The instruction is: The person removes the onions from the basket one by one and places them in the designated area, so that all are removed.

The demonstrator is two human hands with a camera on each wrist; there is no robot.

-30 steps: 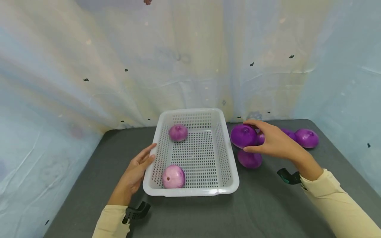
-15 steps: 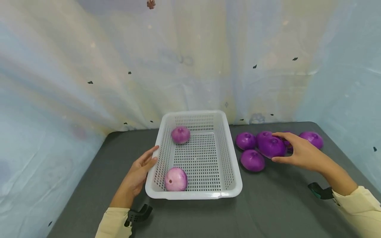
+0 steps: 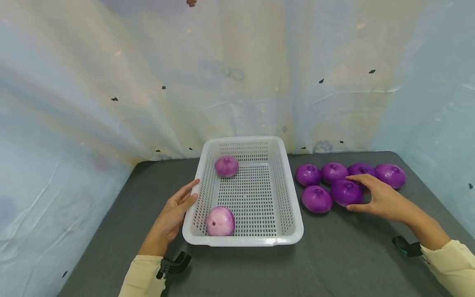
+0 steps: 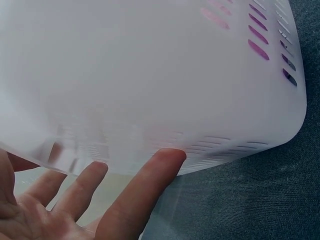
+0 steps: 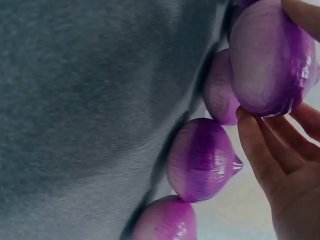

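Pinching the smooth red onion (image 3: pixel 346 193) well should mean keeping thumb and fingers on opposite sides of its widest part, with even, moderate pressure, since the glossy skin looks slippery. Its neighbours, the back-row onions (image 3: pixel 335 172) and the front-left onion (image 3: pixel 317 199), crowd close, so a slow, straight move would be least likely to nudge them.

The right hand (image 3: pixel 387 204) is parted to about the onion's width, thumb on the near side and fingertips on the far side, pinching it. That onion is at the front of the cluster, right of the white plastic basket (image 3: pixel 243 241); its underside is poorly seen, so I cannot tell whether it touches the dark cloth (image 3: pixel 245 272). The left hand (image 3: pixel 170 217) is loosely spread, fingers fairly straight, touching the basket's left side. Inside the basket lie a back-left onion (image 3: pixel 227 166) and a front-left bulb (image 3: pixel 220 221), well apart.
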